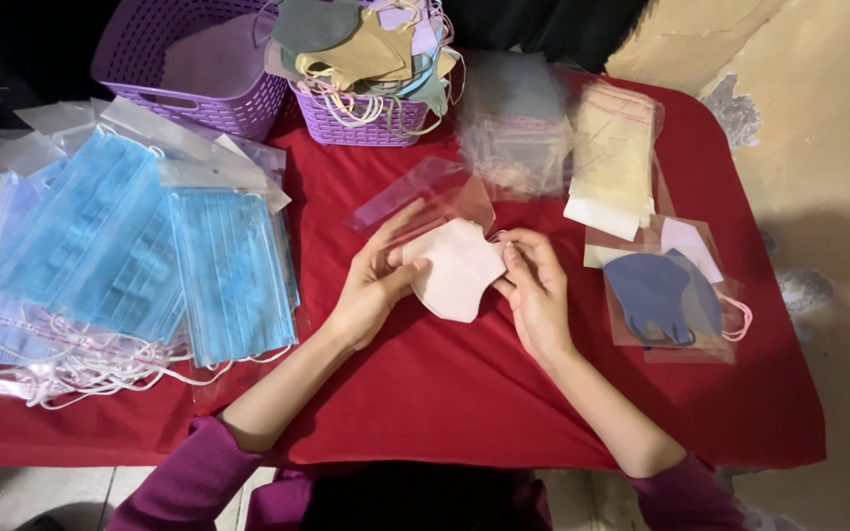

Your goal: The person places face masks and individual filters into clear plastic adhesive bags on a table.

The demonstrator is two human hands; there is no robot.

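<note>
Two bare hands meet over a red tablecloth. The left hand curls around the left edge of a pale pink face mask, thumb pressed on top. The right hand pinches the mask's right edge with closed fingertips. A clear plastic sleeve lies just behind the mask. Bagged blue masks are stacked far left; purple baskets stand beyond.

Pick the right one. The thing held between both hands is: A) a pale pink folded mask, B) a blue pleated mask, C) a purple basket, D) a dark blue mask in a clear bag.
A: the left hand and the right hand grip a pale pink folded mask from either side, over the red tablecloth.
</note>
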